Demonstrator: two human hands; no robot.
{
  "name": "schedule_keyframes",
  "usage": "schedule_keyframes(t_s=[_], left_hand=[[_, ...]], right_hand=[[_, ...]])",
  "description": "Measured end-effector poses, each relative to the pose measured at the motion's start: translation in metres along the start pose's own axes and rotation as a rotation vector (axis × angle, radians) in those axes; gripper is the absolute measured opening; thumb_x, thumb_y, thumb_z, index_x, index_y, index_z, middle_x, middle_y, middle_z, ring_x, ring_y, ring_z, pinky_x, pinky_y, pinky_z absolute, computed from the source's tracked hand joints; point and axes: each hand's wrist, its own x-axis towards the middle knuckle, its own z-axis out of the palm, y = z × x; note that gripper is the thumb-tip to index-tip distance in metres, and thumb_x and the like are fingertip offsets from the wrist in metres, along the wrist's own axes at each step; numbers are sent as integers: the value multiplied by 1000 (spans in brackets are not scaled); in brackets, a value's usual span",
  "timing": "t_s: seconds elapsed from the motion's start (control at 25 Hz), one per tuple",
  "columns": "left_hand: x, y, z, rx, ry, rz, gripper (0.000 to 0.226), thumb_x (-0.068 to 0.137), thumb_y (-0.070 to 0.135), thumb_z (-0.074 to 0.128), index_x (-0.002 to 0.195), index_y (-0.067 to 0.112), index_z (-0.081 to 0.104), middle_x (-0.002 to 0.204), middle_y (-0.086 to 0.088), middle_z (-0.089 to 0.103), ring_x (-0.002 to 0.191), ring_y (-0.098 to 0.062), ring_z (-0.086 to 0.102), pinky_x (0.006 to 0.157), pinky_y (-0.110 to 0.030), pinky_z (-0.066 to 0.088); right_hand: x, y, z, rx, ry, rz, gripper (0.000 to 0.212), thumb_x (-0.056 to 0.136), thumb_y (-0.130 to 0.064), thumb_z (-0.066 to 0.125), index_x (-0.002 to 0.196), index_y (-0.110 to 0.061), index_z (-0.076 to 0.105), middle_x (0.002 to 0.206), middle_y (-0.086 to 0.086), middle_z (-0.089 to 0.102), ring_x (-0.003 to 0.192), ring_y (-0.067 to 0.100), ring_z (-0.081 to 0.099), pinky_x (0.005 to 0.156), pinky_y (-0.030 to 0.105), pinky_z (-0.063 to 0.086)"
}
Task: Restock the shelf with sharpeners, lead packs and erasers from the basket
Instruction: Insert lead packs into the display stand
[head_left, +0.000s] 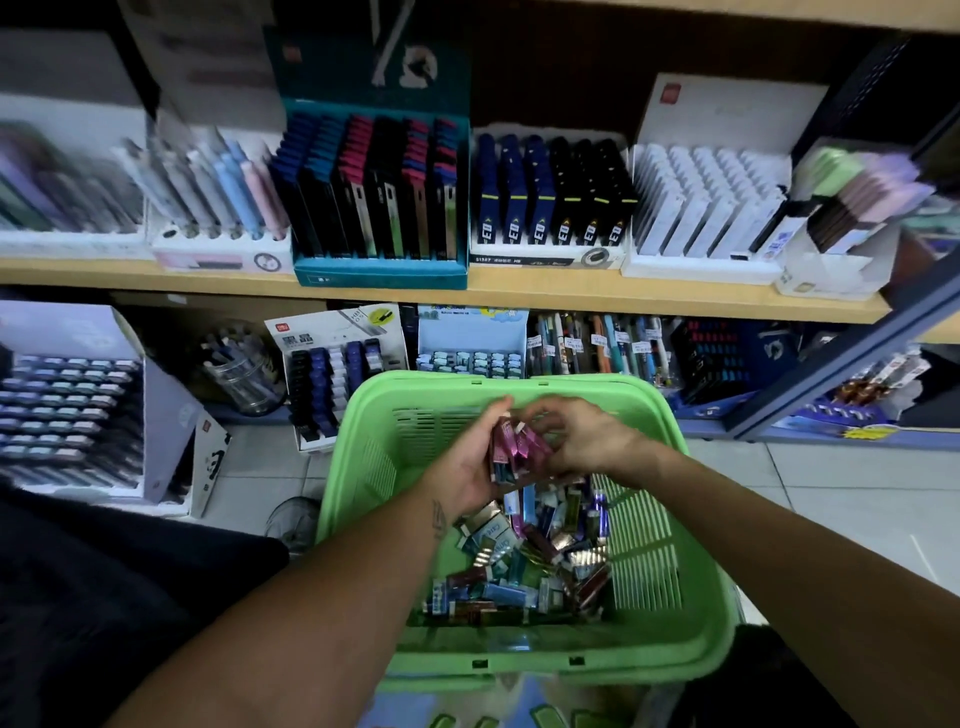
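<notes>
A green plastic basket sits low in front of me, its bottom covered with several small lead packs in pink, blue, maroon and metallic colours. Over the basket's far half my left hand grips a stack of pink and dark lead packs, held upright in the palm. My right hand has its fingers curled onto the top of that same stack. The wooden shelf above carries display boxes of lead packs, among them a teal box.
White display boxes and pen trays line the upper shelf. Below it stand a lead display, a clear cup, a pen rack and a large tilted box at left. A dark metal bar slants at right. Tiled floor shows around the basket.
</notes>
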Motion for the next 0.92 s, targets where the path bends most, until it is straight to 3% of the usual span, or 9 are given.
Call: schedule_keyframes(t_s=[0.12, 0.24, 0.4, 0.52, 0.72, 0.84, 0.92], left_hand=[[-23, 16, 16, 99, -47, 64, 40, 80, 21, 77, 115, 10, 63, 116, -15, 68, 103, -31, 69, 82, -40, 58], [-53, 33, 45, 111, -72, 153, 30, 81, 0, 72, 108, 7, 61, 107, -17, 73, 96, -34, 71, 83, -46, 59], [-87, 65, 96, 187, -98, 298, 19, 88, -1, 67, 106, 2, 59, 98, -17, 74, 78, -29, 73, 68, -44, 63], [-110, 87, 140, 256, -88, 425, 17, 92, 2, 65, 107, 4, 58, 94, -15, 71, 67, -23, 72, 63, -43, 62], [-137, 120, 198, 384, -55, 646, 11, 91, 7, 69, 90, 8, 58, 96, -19, 68, 86, -30, 66, 79, -52, 59], [-161, 131, 233, 386, -93, 742, 7, 93, 7, 67, 94, 5, 60, 99, -25, 69, 80, -28, 69, 59, -43, 62], [-180, 137, 257, 406, -122, 808, 11, 94, 7, 66, 102, 1, 61, 100, -23, 71, 82, -30, 71, 60, -42, 62]], right_hand=[[-22, -20, -17, -119, 47, -41, 63, 75, 4, 78, 127, -25, 56, 118, 0, 65, 82, 12, 71, 76, 28, 61], [-53, -40, -44, -43, 80, -72, 55, 74, 12, 75, 116, -19, 59, 113, 7, 66, 85, 20, 72, 76, 33, 61], [-92, -65, -84, -87, 190, -209, 41, 74, 10, 80, 107, -7, 61, 105, 26, 67, 76, 25, 71, 73, 40, 62], [-123, -82, -115, -57, 316, -297, 35, 72, 8, 83, 101, -3, 65, 97, 19, 68, 71, 27, 71, 73, 50, 62], [-167, -103, -148, 171, 496, -437, 20, 80, 6, 77, 98, 2, 69, 86, 9, 68, 70, 20, 69, 67, 35, 61], [-196, -114, -171, 293, 606, -519, 12, 86, 5, 71, 97, 0, 71, 83, 12, 69, 70, 23, 69, 64, 32, 58], [-220, -123, -185, 326, 682, -581, 14, 85, 6, 71, 95, -2, 73, 82, 14, 72, 71, 24, 71, 61, 28, 57]])
